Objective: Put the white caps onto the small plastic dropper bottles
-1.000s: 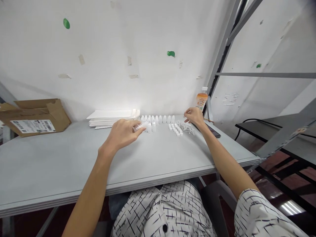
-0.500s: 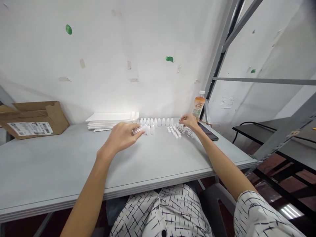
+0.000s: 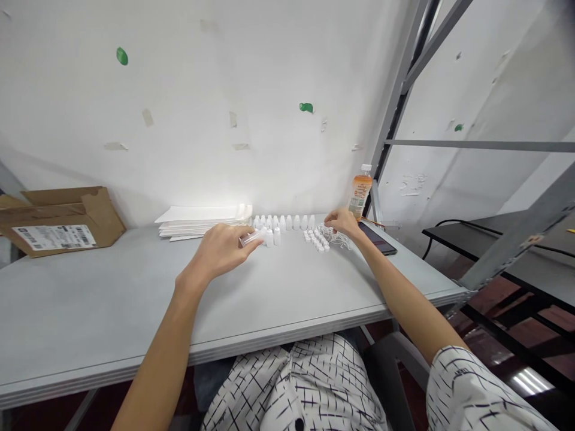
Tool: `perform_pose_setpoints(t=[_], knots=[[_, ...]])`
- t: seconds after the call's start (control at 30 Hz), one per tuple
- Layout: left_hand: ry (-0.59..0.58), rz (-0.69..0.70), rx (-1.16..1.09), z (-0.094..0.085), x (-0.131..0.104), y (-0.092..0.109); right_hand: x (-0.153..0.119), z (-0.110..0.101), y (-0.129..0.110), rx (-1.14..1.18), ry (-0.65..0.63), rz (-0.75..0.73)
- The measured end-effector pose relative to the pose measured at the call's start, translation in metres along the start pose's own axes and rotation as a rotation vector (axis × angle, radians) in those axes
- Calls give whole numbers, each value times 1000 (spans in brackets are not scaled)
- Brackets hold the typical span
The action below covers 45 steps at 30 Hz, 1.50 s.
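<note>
My left hand (image 3: 223, 250) pinches a small clear tube (image 3: 251, 237), tilted, at the near left end of a group of small white bottles (image 3: 288, 222) standing upright. Over a tangle of thin white cords (image 3: 340, 239), my right hand (image 3: 342, 221) has its fingers closed at the tips; anything between them is too small to make out. Several small white caps (image 3: 320, 244) stand in rows between the bottles and the cords.
On the grey table (image 3: 287, 287), a stack of white envelopes (image 3: 200, 221) lies behind my left hand. An open cardboard box (image 3: 67, 221) is at the far left. An orange drink bottle (image 3: 360, 193) and a dark phone (image 3: 378, 239) are at the right, beside a metal frame (image 3: 399, 114).
My right hand has shifted very slightly to the left over the cords. My left hand keeps hold of the clear tube in nearly the same place.
</note>
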<state>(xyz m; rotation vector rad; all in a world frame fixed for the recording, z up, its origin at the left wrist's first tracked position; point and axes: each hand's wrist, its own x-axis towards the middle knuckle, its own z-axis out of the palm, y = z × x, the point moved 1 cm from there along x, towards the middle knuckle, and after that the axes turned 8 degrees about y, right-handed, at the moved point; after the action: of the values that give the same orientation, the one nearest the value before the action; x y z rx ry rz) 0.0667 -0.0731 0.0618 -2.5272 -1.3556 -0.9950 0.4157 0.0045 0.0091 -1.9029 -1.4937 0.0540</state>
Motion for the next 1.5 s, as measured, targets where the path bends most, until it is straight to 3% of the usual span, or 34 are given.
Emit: perform_pose_setpoints(t=[0.3, 0.7, 0.93, 1.03, 1.17, 1.23, 1.37, 1.5], knots=[[-36, -40, -3, -2, 0, 2, -7, -5, -8, -107, -28, 2], [-74, -76, -7, -2, 1, 2, -4, -3, -3, -219, 42, 63], [-80, -72, -19, -2, 0, 3, -4, -8, -9, -171, 150, 40], [-73, -55, -21, -3, 0, 4, -9, -13, -19, 18, 174, 31], [-23, -23, -19, -4, 0, 5, -30, -19, -52, 617, -26, -33], [-9, -21, -30, -4, 0, 5, -44, -20, -75, 792, -154, -112], [49, -11, -27, -3, 0, 4, -70, -14, -122, 789, -363, -308], [106, -8, -38, -2, 0, 3, -79, -8, -154, 835, -447, -429]])
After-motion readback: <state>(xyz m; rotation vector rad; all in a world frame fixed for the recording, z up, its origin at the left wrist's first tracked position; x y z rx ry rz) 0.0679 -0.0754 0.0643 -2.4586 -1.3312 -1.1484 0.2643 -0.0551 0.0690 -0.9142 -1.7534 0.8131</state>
